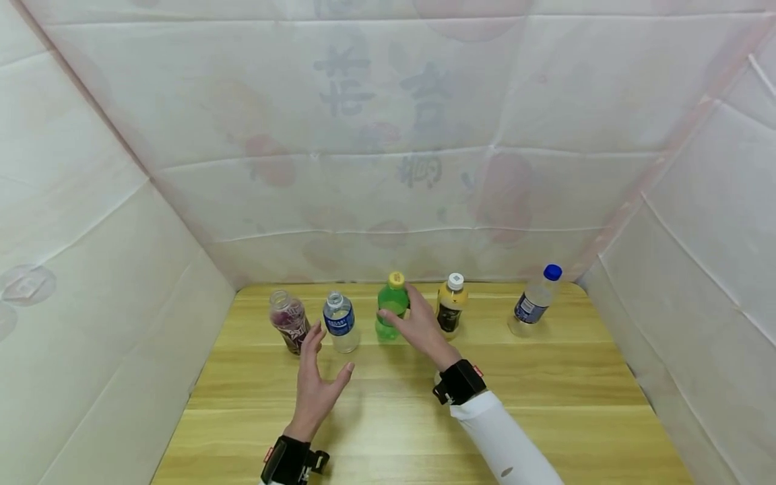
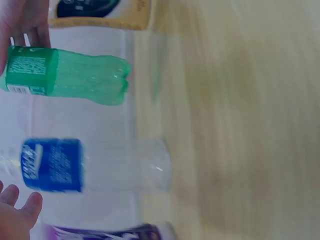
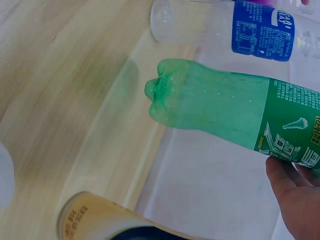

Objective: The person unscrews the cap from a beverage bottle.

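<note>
My right hand [image 1: 421, 327] grips a green plastic bottle [image 1: 391, 303] with a yellow cap, fingers behind its label. In the right wrist view the bottle's lobed base [image 3: 162, 92] hangs apart from its faint reflection on the table, so it is off the surface. My left hand [image 1: 316, 387] is spread, fingers apart, holding nothing. Nearest to it are a capless clear bottle [image 1: 341, 323] with a blue label and a capless purple-labelled bottle [image 1: 291, 323]. A yellow bottle [image 1: 452, 304] with a white cap and dark label stands just right of the green one.
At the far right a clear bottle [image 1: 533, 302] with a blue cap leans in view. All stand along the back of the wooden table [image 1: 388, 431], before pale cloth walls [image 1: 388, 195]. A white object [image 3: 5, 175], partly cut off, shows at the right wrist view's left edge.
</note>
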`<state>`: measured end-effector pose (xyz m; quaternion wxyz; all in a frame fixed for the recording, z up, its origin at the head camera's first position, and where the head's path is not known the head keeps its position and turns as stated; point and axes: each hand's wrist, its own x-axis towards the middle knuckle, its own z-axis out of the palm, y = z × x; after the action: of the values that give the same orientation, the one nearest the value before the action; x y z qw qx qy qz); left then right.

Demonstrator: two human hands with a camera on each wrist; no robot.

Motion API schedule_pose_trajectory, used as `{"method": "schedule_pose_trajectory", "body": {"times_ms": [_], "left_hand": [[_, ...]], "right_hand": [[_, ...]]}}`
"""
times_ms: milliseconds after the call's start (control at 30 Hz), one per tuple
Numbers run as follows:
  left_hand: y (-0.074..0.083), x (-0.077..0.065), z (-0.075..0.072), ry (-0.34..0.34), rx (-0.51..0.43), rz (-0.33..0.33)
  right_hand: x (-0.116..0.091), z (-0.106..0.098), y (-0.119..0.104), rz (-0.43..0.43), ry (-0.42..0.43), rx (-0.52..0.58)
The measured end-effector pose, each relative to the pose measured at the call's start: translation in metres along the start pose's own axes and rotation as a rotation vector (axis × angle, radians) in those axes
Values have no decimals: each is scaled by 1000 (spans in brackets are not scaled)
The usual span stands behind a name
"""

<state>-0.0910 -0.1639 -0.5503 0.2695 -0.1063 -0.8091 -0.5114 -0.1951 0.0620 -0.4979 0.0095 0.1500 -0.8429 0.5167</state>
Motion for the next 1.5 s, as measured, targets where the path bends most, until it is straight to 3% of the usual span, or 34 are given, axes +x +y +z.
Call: {"method": "schedule_pose_trajectory", "body": {"times_ms": [167, 267, 533, 800, 1167, 1500], "left_hand": [[15, 5, 5, -23, -49, 102], [22, 8, 11, -55, -58, 124], [27, 15, 30, -171, -53, 58], [31, 21, 42, -273, 3, -24], [28, 30, 60, -329, 74, 11], [26, 31, 73, -339, 203, 97]], "right_hand": [[-12, -8, -1, -13, 18, 23], [-20, -13, -1, -17, 27, 39], [-39, -24, 2, 24, 27, 101], [-50, -27, 6, -11, 28, 196], [-63, -26, 9, -15, 57, 367], [-69, -25, 10, 27, 73, 406]]}}
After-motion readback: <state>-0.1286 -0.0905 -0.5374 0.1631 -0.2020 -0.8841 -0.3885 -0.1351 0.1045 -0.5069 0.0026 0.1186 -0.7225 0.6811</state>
